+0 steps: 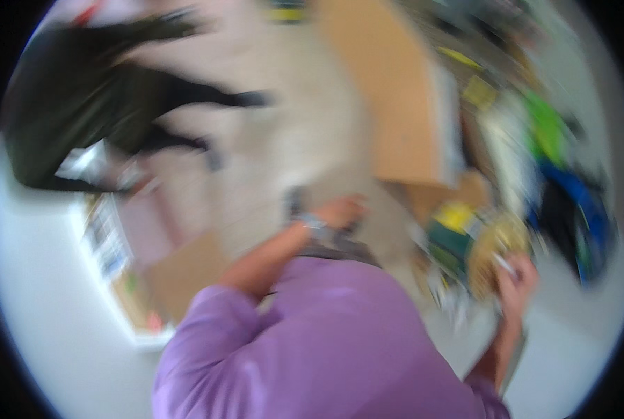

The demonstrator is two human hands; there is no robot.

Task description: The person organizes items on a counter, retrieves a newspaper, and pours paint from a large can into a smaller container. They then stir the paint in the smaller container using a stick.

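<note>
The whole picture is smeared by motion. My left hand (343, 211), with a silver watch (315, 223) at the wrist, is held in front of my body above the floor. Its fingers are too blurred to read, and nothing can be made out in them. Off to the right, my right hand (518, 283) is closed on a small white stick-like thing (504, 263). That hand is right beside a round, straw-coloured bundle (495, 244); whether it touches the bundle, I cannot tell. A green and yellow package (453, 234) adjoins the bundle's left side.
A wooden-topped table or box (389, 91) stands ahead to the right. Behind the bundle are a blue and black bag-like item (574, 220) and a bright green item (544, 126). A person in dark clothes (81, 98) is at the left, near a shelf with boxes (186, 276).
</note>
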